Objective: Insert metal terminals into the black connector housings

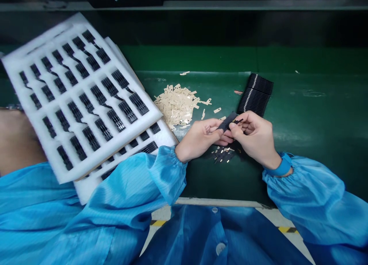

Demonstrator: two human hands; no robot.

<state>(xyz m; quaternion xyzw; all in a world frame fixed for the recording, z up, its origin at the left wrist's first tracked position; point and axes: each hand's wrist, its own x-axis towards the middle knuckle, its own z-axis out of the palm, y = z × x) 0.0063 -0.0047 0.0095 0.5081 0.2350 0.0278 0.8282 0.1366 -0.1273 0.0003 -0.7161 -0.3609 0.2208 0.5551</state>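
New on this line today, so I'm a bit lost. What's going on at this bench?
A person in a blue smock is working at a green bench. Their left hand and right hand together hold a small black strip above some scattered small pieces. Nearby lie a loose pile of tan slips and a bundle of black strips. A white foam tray holding rows of black pieces sits to the left.

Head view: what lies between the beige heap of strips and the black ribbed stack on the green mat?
The head view shows loose beige strips and a small pinkish scrap.
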